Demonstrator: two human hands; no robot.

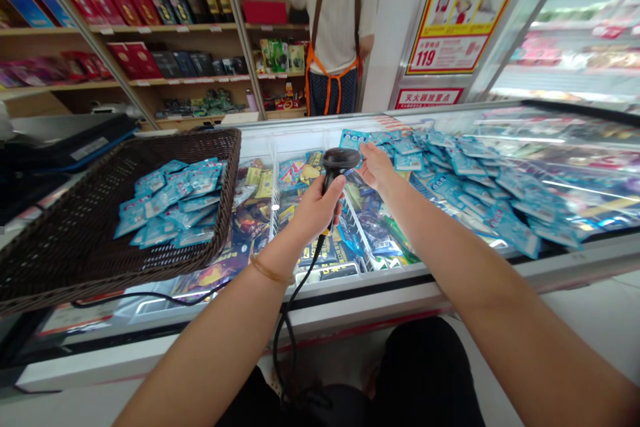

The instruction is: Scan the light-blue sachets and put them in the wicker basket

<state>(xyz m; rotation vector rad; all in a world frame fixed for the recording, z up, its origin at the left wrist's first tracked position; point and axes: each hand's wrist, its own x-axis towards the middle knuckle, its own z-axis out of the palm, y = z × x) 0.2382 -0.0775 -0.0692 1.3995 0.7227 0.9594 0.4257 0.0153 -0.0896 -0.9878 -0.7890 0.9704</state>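
My left hand [320,207] is wrapped round the handle of a black barcode scanner [341,159], its head raised over the glass top of a freezer. A dark cable [311,271] trails from the scanner down past the freezer's front edge. Just beyond the scanner head, my right hand [375,167] pinches a blue packet [353,139] by its near right corner. To the right of that hand, a heap of similar blue packets [460,167] is spread over the glass. More blue packets [175,203] lie in a brown wicker basket [60,267] on the left.
Through the glass of the chest freezer [400,290], bagged goods show between white wire dividers [359,230]. A person [340,20] in an orange-tied apron stands behind it, facing away. Shelves [165,28] with boxes and bottles line the back. Black equipment [65,140] sits far left.
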